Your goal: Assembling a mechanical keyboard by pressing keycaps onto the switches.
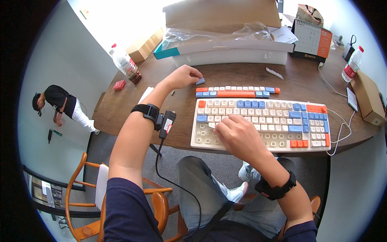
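In front of me lies a cream keyboard (259, 142) with cream, blue and orange keycaps. Its two lower rows show several bare switch sockets at the left and middle. My right hand (238, 133) is over this area, its fingers pinched on a small pale keycap (211, 125) that looks tilted; the fingers partly hide it. Behind the keyboard, loose keycaps are lined up in two rows, among them a long orange spacebar (236, 94). At the left end of these rows, my left hand (183, 76) has its fingers closed at a blue keycap (200, 81) on the table.
An open box (229, 56) with plastic wrap stands at the back. Bottles (127, 64) (353, 64) are at both sides, a desk calendar (312, 38) at the back right. A white strip-shaped piece (274, 73) lies behind the keycap rows. Another person (60, 103) is bent over at far left.
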A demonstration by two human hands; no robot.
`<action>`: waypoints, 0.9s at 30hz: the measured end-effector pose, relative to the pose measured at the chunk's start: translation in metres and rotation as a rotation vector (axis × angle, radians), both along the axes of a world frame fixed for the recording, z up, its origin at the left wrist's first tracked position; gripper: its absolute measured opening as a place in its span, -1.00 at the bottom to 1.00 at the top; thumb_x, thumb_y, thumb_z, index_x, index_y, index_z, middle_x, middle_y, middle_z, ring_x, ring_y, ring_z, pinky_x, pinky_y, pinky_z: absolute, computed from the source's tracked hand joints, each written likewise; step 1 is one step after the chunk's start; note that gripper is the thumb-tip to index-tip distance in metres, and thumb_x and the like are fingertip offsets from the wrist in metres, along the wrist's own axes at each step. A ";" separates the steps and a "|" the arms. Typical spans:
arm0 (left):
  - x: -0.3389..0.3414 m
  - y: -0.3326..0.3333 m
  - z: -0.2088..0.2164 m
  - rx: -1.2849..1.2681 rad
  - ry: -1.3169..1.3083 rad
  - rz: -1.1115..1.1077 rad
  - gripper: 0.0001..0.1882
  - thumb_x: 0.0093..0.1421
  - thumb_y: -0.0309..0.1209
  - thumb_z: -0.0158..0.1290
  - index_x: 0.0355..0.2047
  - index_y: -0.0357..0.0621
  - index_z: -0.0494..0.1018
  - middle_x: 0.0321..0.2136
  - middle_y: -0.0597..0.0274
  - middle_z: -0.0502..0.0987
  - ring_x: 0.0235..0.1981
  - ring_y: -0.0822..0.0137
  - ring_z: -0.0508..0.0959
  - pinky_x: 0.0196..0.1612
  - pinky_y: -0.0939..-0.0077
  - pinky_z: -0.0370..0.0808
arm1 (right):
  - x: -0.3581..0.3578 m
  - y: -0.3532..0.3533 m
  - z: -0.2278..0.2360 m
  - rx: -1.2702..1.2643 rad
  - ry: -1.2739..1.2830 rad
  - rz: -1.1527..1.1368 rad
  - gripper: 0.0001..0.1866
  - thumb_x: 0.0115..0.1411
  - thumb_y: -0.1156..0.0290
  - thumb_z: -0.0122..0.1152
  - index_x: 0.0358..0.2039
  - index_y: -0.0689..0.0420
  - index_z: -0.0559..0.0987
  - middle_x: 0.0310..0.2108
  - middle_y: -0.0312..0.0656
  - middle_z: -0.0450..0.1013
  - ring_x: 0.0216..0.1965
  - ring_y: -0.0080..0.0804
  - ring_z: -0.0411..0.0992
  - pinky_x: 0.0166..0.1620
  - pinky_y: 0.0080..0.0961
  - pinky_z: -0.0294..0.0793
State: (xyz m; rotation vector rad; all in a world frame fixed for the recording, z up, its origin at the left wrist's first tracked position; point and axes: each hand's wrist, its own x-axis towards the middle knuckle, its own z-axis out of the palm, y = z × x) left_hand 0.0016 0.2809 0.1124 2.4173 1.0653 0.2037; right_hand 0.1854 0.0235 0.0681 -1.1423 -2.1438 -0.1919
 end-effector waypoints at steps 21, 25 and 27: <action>0.003 -0.014 0.005 0.031 0.050 -0.067 -0.75 0.20 -0.50 0.11 -0.14 -0.25 0.64 -0.20 0.02 0.67 -0.16 0.22 0.61 0.02 0.40 0.50 | -0.001 0.000 0.001 -0.015 0.038 -0.010 -0.87 0.17 0.43 0.28 -0.46 0.18 0.55 -0.50 -0.18 0.45 -0.36 -0.25 0.46 -0.21 -0.34 0.48; 0.007 -0.016 0.006 0.015 0.062 -0.094 -0.75 0.20 -0.49 0.11 -0.13 -0.24 0.65 -0.18 0.00 0.66 -0.15 0.19 0.61 0.01 0.39 0.50 | 0.001 -0.002 0.002 -0.016 0.044 -0.021 -0.87 0.17 0.43 0.28 -0.46 0.18 0.55 -0.50 -0.18 0.46 -0.37 -0.24 0.46 -0.22 -0.33 0.48; 0.007 -0.015 0.005 0.037 0.053 -0.109 -0.76 0.20 -0.49 0.11 -0.14 -0.25 0.64 -0.21 -0.01 0.66 -0.17 0.19 0.61 0.00 0.38 0.51 | 0.003 -0.002 0.003 -0.018 0.047 -0.020 -0.87 0.17 0.43 0.28 -0.47 0.18 0.54 -0.50 -0.17 0.47 -0.38 -0.24 0.46 -0.23 -0.32 0.48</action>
